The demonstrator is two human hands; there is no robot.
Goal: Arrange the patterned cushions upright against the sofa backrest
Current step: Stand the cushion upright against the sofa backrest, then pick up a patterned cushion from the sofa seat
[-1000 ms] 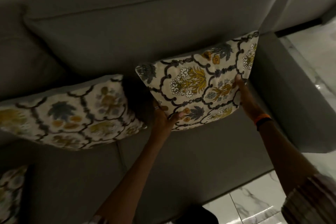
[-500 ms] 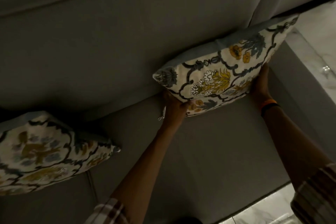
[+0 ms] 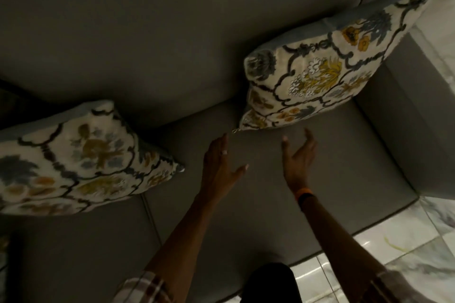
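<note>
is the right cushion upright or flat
Upright: the right cushion leans on the backrest, both hands off it.

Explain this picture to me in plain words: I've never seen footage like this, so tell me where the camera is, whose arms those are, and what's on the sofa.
The camera sits on a person's head, looking forward and down, so the two bare arms coming up from the bottom are the wearer's own. The left hand and right hand are open, fingers spread, holding nothing, just short of the right patterned cushion. That cushion stands propped against the grey sofa backrest, in the corner by the armrest. A second patterned cushion leans at the left. Both rest on the seat. Marble floor shows at the lower right.
</note>
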